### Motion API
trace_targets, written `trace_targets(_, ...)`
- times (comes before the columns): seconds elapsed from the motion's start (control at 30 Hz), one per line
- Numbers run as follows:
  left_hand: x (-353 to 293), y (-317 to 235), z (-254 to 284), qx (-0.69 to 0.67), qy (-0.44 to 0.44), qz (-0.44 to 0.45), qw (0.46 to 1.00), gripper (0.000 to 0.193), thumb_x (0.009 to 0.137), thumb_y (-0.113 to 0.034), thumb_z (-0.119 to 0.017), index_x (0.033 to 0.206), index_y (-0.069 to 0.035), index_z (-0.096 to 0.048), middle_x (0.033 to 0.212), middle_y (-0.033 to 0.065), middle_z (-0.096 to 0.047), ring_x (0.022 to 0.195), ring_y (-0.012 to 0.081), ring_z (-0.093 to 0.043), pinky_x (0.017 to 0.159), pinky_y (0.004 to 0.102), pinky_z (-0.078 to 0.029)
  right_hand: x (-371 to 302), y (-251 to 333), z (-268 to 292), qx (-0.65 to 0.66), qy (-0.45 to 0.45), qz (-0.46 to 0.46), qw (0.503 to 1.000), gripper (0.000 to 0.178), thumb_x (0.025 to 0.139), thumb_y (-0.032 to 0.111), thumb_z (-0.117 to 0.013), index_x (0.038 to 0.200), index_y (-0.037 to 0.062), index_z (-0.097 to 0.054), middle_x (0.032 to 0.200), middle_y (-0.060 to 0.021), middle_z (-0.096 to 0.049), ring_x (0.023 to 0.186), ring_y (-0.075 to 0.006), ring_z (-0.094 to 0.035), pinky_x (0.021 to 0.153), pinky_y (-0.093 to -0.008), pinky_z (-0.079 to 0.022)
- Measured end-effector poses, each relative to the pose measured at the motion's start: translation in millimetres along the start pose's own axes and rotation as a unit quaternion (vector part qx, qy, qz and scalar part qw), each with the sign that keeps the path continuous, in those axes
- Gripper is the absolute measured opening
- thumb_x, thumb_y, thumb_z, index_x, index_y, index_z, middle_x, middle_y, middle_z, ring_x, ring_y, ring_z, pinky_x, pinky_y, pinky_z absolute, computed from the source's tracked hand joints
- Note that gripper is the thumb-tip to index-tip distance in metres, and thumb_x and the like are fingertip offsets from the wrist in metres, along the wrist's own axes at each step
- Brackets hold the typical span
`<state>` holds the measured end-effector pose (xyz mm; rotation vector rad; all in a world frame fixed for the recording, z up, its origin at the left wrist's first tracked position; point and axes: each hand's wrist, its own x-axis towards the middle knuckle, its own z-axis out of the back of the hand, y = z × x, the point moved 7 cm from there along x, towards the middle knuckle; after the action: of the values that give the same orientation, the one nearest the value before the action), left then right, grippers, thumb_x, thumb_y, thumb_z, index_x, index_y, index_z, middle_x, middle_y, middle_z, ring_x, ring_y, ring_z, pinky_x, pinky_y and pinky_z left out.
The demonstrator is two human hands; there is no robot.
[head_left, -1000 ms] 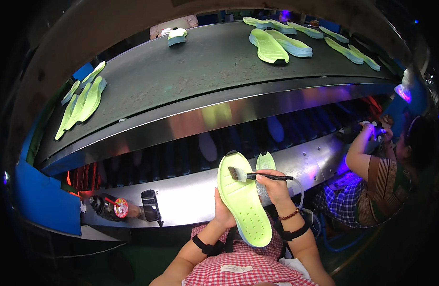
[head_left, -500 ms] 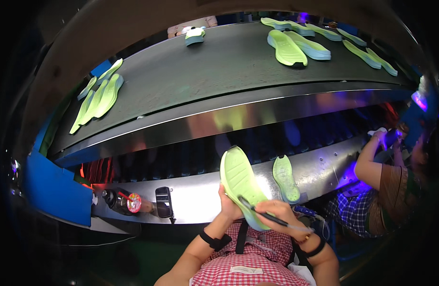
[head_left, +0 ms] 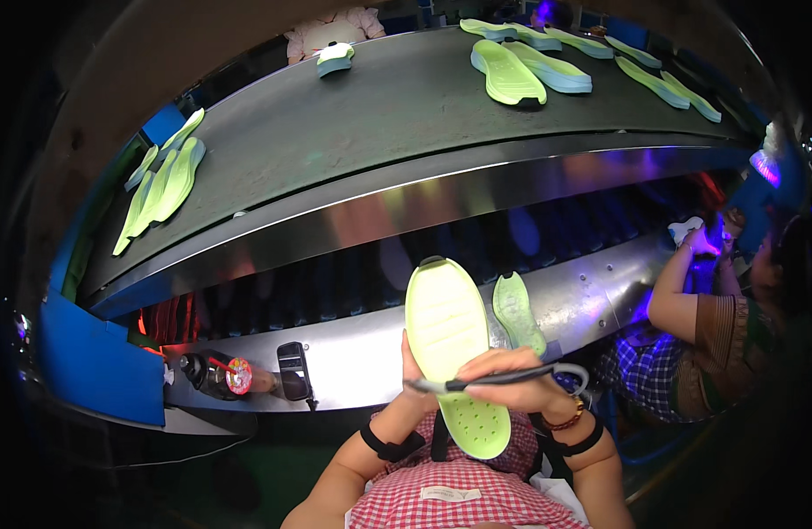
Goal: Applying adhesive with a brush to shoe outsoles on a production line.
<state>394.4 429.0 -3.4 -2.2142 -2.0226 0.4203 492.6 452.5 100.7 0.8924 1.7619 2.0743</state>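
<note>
A pale yellow-green shoe sole [head_left: 445, 313] is held in front of me, its inner face up and its black-tipped end pointing away. My left hand [head_left: 411, 381] grips its left edge, with the fingers mostly hidden underneath. My right hand [head_left: 522, 391] is closed around a black pen-like tool [head_left: 496, 377] with a grey tip and a grey tube at its rear. The tool lies across the sole, its tip by the left edge; I cannot tell whether it touches. Just right of it, a second green sole [head_left: 514, 310] rests on the metal ledge [head_left: 360, 353].
Beyond the ledge runs a dark conveyor belt [head_left: 335, 128] with several green-and-blue soles [head_left: 512, 75]. A dark bottle [head_left: 205, 372], a cup with a colourful lid [head_left: 238, 376] and a black phone-like object [head_left: 294, 372] stand left. One co-worker [head_left: 688, 309] sits right; another person [head_left: 335, 33] is across the belt.
The held sole has turned flatter toward me, showing the holes at its near end. The tool has swung from slanting down onto the sole to lying nearly level, its tip farther left.
</note>
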Motion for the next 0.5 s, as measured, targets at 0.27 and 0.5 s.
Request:
trace_targets(0.27,2.7,-16.1,-8.9,0.088,-0.08,-0.078,0.99,0.077,0.083,-0.064,-0.014,0.126,-0.004,-0.036,0.114,0.0178,-0.052,0.094,0.0309,-0.056,0.082,0.0405,-0.047,-2.3,14.0,0.9,-0.036,0.042,0.031,0.998,0.021,0.066,-0.004,-0.068,0.086,-0.0012,-0.064,0.088,-0.012,-0.064,0.086,-0.0221,-0.061,0.078,-0.0304,-0.048)
trace_targets(0.5,6.9,-44.7,-24.9,0.078,-0.023,-0.182,0.98,0.092,0.072,-0.077,-0.018,0.118,-0.002,-0.044,0.098,0.0255,-0.056,0.083,0.0378,-0.057,0.075,0.0437,-0.048,-4.6,11.8,4.6,-0.095,0.052,0.042,0.993,0.024,0.065,-0.001,-0.07,0.089,0.0045,-0.066,0.087,-0.0051,-0.065,0.085,-0.0178,-0.058,0.077,-0.0282,-0.047)
